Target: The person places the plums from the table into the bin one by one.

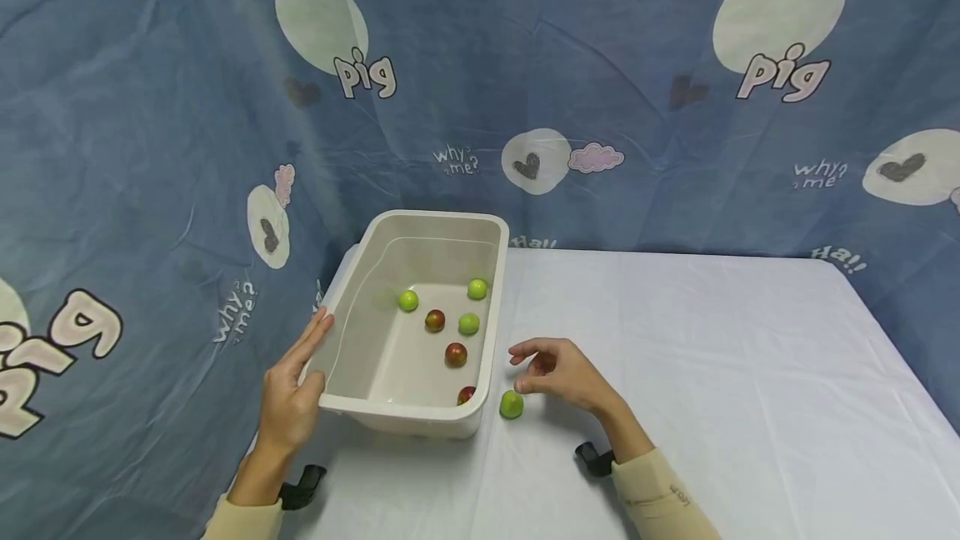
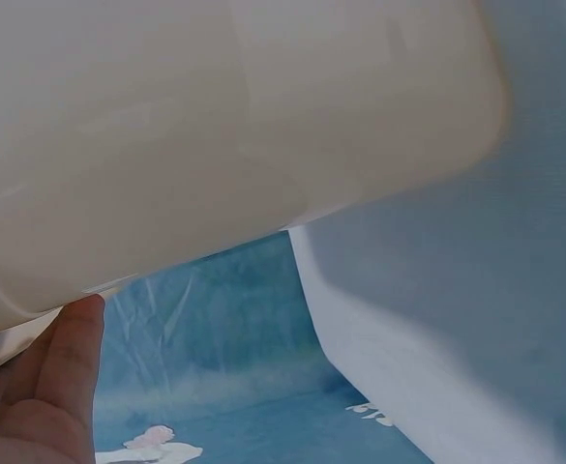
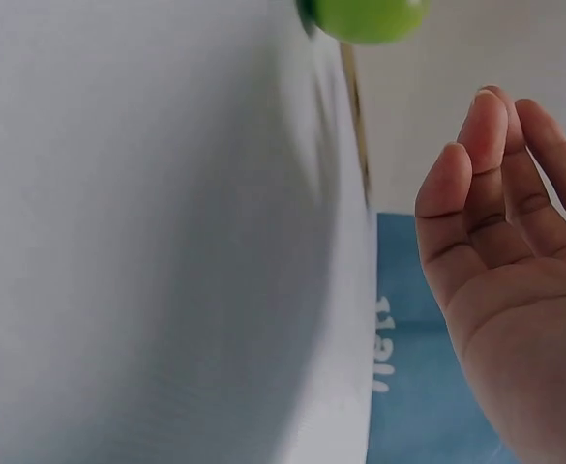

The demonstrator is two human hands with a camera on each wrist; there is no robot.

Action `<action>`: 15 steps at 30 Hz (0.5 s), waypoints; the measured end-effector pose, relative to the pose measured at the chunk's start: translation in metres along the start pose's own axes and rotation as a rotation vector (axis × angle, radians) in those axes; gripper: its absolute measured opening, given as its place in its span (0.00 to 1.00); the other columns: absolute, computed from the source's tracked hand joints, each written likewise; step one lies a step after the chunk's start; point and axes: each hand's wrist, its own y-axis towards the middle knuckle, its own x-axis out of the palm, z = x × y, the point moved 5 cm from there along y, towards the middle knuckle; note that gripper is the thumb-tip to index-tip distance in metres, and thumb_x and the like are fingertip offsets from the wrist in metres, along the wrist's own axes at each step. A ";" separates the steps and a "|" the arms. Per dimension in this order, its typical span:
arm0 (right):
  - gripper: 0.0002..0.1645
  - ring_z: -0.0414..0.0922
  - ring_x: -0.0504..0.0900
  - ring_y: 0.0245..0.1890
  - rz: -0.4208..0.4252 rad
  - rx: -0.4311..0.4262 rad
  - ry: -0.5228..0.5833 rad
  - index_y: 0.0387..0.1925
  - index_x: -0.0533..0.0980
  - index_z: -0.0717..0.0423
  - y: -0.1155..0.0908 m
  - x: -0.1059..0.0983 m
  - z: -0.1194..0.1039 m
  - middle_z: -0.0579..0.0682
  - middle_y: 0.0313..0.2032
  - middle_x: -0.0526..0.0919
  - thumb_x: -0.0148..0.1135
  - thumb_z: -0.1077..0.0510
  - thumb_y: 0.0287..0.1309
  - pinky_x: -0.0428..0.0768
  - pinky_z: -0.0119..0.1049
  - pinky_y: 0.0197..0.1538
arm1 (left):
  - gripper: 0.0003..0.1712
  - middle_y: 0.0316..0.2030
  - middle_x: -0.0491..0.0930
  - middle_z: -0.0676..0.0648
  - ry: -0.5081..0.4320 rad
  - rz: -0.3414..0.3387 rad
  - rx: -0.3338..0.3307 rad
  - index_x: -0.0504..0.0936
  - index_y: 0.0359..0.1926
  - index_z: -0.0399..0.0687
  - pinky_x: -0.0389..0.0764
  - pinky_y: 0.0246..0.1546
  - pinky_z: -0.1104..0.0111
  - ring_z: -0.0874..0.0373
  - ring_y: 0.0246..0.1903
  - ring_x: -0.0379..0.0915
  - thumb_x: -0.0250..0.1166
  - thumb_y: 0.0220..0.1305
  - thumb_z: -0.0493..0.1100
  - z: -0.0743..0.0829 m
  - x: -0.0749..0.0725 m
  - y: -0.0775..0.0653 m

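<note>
A deep off-white plastic bin (image 1: pixel 352 340) holds several small round fruits, some green (image 1: pixel 468 323), some red-brown (image 1: pixel 455 355). My left hand (image 1: pixel 288 402) rests on its left rim near the front corner, fingers stretched along the edge and thumb at the corner. In the left wrist view those fingers (image 2: pixel 70 353) meet the rim beside the bin's outer wall (image 2: pixel 215 126). One more green fruit (image 1: pixel 512 404) lies on the cloth right of the bin. My right hand (image 1: pixel 558 373) hovers just beside it, fingers loosely bent. The right wrist view shows that hand (image 3: pixel 515 280) apart from the fruit (image 3: pixel 370 17).
A white cloth (image 1: pixel 712 373) covers the table, stretching right of the bin. Blue printed fabric (image 1: pixel 600 82) hangs behind and at the left. A black strap device is on the left wrist (image 1: pixel 302 487) and another on the right wrist (image 1: pixel 595 460).
</note>
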 end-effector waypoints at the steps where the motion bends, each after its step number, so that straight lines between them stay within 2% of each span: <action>1: 0.31 0.46 0.80 0.33 -0.003 0.003 0.003 0.57 0.80 0.67 0.000 0.001 0.001 0.62 0.48 0.85 0.78 0.61 0.52 0.77 0.34 0.38 | 0.42 0.68 0.72 0.40 -0.002 0.001 0.000 0.78 0.66 0.39 0.63 0.63 0.77 0.52 0.70 0.65 0.48 0.47 0.19 0.000 0.000 0.000; 4: 0.31 0.45 0.80 0.33 -0.015 0.001 0.007 0.58 0.80 0.67 -0.002 0.005 0.005 0.61 0.48 0.86 0.78 0.63 0.52 0.77 0.33 0.37 | 0.42 0.68 0.72 0.41 -0.003 -0.001 -0.001 0.78 0.66 0.40 0.63 0.63 0.77 0.50 0.70 0.65 0.48 0.48 0.20 0.001 0.001 0.000; 15: 0.31 0.45 0.80 0.32 -0.007 -0.012 -0.020 0.57 0.80 0.65 -0.005 0.009 0.013 0.58 0.47 0.86 0.79 0.62 0.50 0.77 0.33 0.36 | 0.42 0.68 0.72 0.39 -0.008 -0.005 0.008 0.78 0.66 0.37 0.63 0.63 0.77 0.52 0.70 0.65 0.48 0.47 0.18 0.001 0.000 0.000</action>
